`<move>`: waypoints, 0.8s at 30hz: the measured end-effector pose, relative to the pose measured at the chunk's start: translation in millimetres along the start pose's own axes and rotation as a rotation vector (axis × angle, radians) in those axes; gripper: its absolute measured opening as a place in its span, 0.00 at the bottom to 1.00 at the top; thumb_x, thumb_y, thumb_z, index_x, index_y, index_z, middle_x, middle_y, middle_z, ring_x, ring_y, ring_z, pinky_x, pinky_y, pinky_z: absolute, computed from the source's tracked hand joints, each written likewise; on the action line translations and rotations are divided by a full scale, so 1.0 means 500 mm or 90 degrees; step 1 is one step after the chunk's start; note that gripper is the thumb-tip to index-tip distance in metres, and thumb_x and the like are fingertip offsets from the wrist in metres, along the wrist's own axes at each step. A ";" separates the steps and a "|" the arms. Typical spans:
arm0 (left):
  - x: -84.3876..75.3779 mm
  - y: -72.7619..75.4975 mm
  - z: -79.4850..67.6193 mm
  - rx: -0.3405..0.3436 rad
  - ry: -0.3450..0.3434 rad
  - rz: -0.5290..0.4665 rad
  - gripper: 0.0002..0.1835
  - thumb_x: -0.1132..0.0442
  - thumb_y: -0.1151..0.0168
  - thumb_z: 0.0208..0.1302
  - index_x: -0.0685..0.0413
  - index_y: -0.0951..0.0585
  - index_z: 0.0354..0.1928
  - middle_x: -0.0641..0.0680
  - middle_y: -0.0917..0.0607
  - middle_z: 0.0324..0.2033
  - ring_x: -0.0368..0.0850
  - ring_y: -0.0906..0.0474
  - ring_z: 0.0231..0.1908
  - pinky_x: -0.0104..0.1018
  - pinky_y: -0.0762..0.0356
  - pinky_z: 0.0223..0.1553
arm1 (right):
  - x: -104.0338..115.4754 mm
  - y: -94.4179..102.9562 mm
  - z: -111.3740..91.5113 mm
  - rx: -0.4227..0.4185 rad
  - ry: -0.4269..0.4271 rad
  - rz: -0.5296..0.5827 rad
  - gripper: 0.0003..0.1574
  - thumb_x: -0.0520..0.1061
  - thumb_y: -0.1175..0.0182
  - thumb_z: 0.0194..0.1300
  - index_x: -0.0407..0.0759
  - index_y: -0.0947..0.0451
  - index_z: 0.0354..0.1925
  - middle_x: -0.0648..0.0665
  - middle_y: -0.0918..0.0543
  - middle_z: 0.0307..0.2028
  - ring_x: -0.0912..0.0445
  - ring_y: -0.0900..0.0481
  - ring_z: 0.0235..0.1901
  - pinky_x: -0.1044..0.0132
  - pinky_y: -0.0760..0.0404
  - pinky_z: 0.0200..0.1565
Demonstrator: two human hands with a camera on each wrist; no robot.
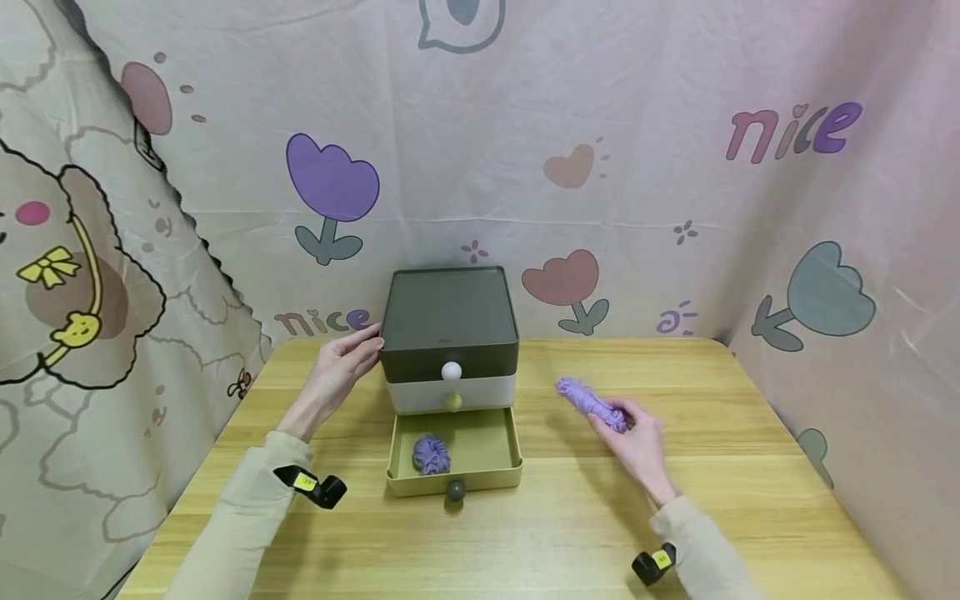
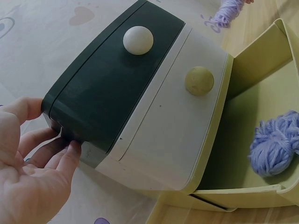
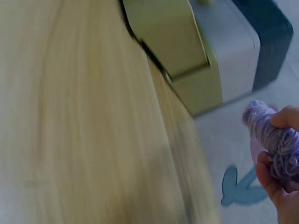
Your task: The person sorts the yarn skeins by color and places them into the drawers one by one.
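A three-tier drawer box [image 1: 450, 308] stands at the table's middle, dark green on top, white in the middle, yellow-green at the bottom. My left hand [image 1: 341, 375] touches the upper left side of the box with its fingertips; in the left wrist view its thumb lies at the dark tier's edge. The bottom drawer [image 1: 487, 479] is pulled out, and a purple yarn bundle [image 1: 431, 454] lies inside toward its left. Right of the box, my right hand [image 1: 636, 437] grips one end of a long purple yarn skein [image 1: 581, 396], thumb and fingers around it, held over the table.
The wooden table [image 1: 600, 525] reaches back to a printed cloth [image 1: 465, 167] hanging behind the box. Another cloth [image 1: 82, 250] hangs along the left side. Round knobs stick out from the drawer fronts, a dark one [image 1: 455, 490] on the pulled-out drawer.
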State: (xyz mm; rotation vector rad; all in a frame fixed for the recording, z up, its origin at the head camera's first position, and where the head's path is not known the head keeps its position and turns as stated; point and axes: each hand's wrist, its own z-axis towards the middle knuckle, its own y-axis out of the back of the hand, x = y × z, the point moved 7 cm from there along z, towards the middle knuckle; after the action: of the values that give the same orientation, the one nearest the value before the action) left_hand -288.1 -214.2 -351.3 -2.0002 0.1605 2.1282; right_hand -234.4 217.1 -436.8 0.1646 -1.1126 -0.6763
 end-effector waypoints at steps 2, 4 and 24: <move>0.000 0.000 0.000 0.000 0.000 0.001 0.31 0.59 0.49 0.64 0.61 0.45 0.66 0.58 0.53 0.69 0.50 0.51 0.67 0.37 0.45 0.66 | 0.021 -0.012 -0.009 0.015 0.010 0.010 0.18 0.46 0.28 0.41 0.47 0.19 0.35 0.46 0.16 0.32 0.66 0.25 0.27 0.78 0.23 0.29; -0.001 -0.001 0.000 -0.001 -0.001 0.001 0.31 0.59 0.49 0.64 0.61 0.45 0.66 0.57 0.52 0.69 0.49 0.51 0.67 0.37 0.45 0.66 | 0.047 -0.023 -0.019 0.030 0.021 0.028 0.18 0.44 0.28 0.41 0.45 0.19 0.34 0.45 0.16 0.31 0.63 0.25 0.27 0.75 0.22 0.29; 0.000 0.000 -0.002 -0.002 -0.004 0.001 0.31 0.60 0.50 0.65 0.61 0.45 0.66 0.58 0.54 0.69 0.50 0.52 0.68 0.39 0.46 0.66 | 0.137 -0.163 -0.083 0.235 0.054 0.080 0.20 0.44 0.29 0.41 0.53 0.23 0.36 0.51 0.19 0.34 0.58 0.24 0.32 0.72 0.21 0.32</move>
State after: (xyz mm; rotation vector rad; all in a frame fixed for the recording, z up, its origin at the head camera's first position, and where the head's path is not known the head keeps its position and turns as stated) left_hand -287.2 -214.2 -351.1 -1.9956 0.1582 2.1376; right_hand -214.4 104.7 -439.0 0.4302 -1.1474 -0.3439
